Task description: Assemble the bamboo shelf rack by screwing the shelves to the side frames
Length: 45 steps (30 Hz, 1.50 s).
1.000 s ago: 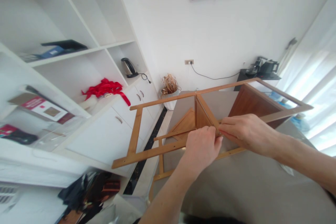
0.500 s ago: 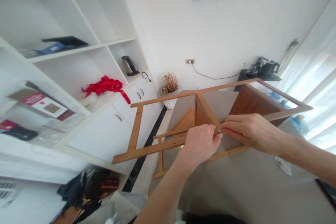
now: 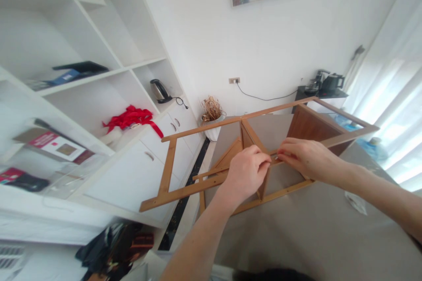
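Note:
A bamboo shelf frame (image 3: 171, 162) lies on its side across the grey table (image 3: 313, 232), its ladder-like end sticking out past the table's left edge. My left hand (image 3: 245, 175) is closed around the near rail where a brown shelf board meets it. My right hand (image 3: 305, 158) faces it from the right, fingers pinched together at the same joint. What the fingertips hold there, if anything, is hidden. A darker brown panel (image 3: 310, 127) stands inside the frame at its right end.
White wall shelving at left carries a kettle (image 3: 158, 90), a red ribbon bundle (image 3: 132, 116), and boxes (image 3: 56, 145). A plant pot (image 3: 212, 116) stands by the wall. A black side table with a tea set (image 3: 323, 85) sits at right. A small plastic bag (image 3: 356, 202) lies on the table.
The view has shifted slightly. My left hand has slid a little up along the rail and both hands stay pinched at the same joint of the frame.

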Each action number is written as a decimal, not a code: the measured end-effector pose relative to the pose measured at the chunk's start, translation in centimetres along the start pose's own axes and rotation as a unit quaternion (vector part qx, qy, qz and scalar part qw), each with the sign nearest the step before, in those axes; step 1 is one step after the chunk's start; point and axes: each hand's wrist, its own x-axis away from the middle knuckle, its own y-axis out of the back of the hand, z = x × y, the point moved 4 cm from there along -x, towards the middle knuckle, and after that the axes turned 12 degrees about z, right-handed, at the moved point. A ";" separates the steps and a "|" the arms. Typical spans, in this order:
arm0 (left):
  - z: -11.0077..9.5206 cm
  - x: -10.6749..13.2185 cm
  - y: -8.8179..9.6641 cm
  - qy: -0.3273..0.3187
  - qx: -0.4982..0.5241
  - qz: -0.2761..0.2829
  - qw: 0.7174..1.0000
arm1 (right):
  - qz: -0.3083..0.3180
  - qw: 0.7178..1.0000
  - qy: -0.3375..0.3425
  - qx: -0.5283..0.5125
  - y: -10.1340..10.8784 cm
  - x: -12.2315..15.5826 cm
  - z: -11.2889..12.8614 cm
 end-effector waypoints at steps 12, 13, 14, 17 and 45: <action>-1.0 -1.1 -0.3 -0.030 -0.033 0.036 0.998 | 0.001 1.000 -0.013 0.002 -0.2 0.2 -0.1; -1.0 -1.1 -0.3 -0.029 -0.025 0.041 0.998 | 0.008 1.000 -0.017 0.020 -0.2 0.2 -0.1; -1.0 -1.1 -0.3 -0.027 -0.017 0.046 0.998 | 0.016 0.999 -0.023 0.040 -0.2 0.2 0.0; -0.9 -1.2 -0.2 -0.021 0.012 0.058 0.998 | 0.035 0.996 -0.034 0.074 -0.2 0.1 0.2; -0.2 1.4 -1.4 0.084 -0.053 0.029 0.995 | -0.003 0.996 0.060 0.059 2.4 1.0 2.7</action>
